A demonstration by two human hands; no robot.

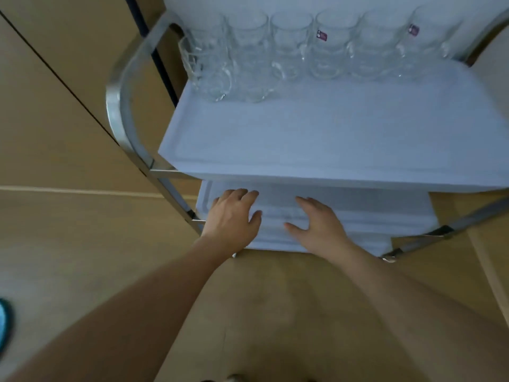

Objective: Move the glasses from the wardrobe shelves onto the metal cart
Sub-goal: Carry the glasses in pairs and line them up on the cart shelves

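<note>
The metal cart (121, 111) stands in front of me, with white trays as shelves. Several clear glass mugs (289, 48) with handles stand in rows at the back of the top tray (316, 133); two carry small red stickers. My left hand (234, 216) and my right hand (319, 224) reach down side by side over the lower white tray (385, 213), below the top tray's front edge. Both hands hold nothing and their fingers are spread and relaxed. Their fingertips pass under the top tray.
Beige tiled floor (68, 244) surrounds the cart. A chrome frame bar (440, 230) runs along the cart's right side. A blue-green round object (4, 321) lies at the left edge. The front half of the top tray is bare.
</note>
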